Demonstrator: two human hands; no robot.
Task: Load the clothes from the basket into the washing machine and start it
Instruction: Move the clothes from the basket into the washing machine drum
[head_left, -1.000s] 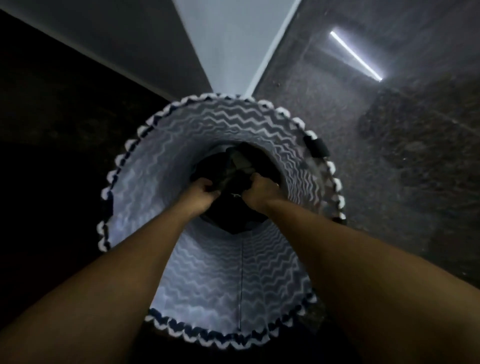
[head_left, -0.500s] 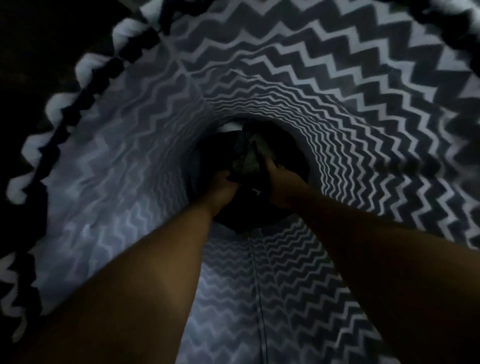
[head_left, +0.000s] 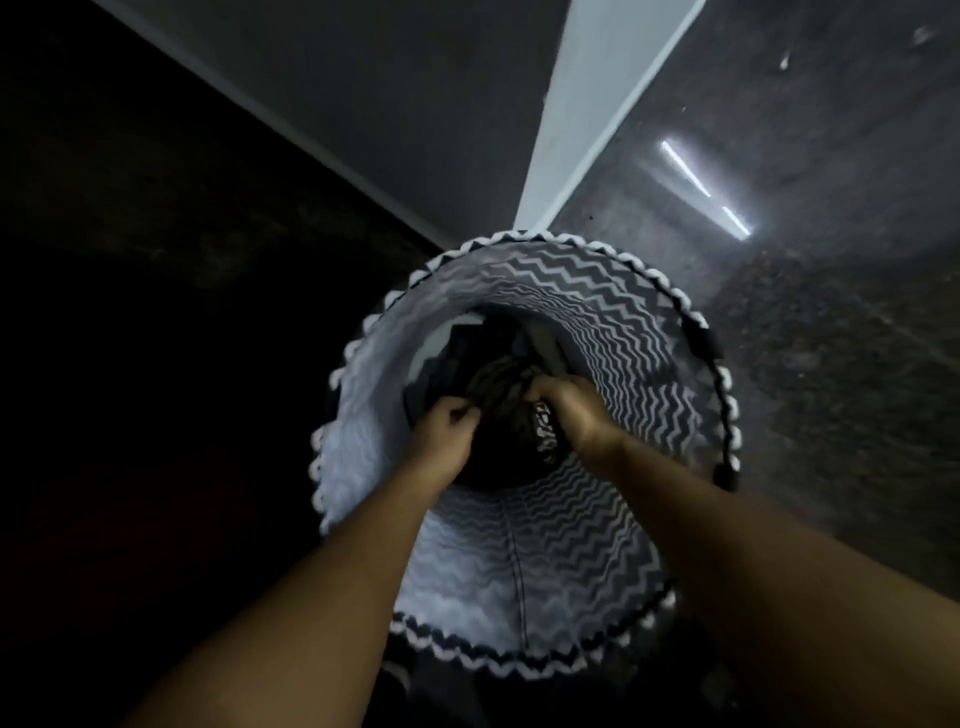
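A tall round laundry basket (head_left: 587, 566) with a grey-and-white zigzag lining and a braided black-and-white rim stands on the floor below me. Dark clothes (head_left: 498, 395) lie bunched at its bottom. Both my arms reach down inside. My left hand (head_left: 441, 431) grips a dark garment at the left of the pile. My right hand (head_left: 569, 410) grips the bundle at its right, beside a patterned black-and-white piece (head_left: 543, 434). The washing machine is not in view.
A white skirting strip (head_left: 587, 135) runs along a grey wall behind the basket. Speckled dark floor (head_left: 810, 364) with a bright light reflection lies to the right. The left side is very dark. A black handle (head_left: 701, 343) sits on the basket's right rim.
My head has pulled back up out of the basket, so its rim and the floor show again. Both hands have kept their grip on the clothes and lifted the bundle a little.
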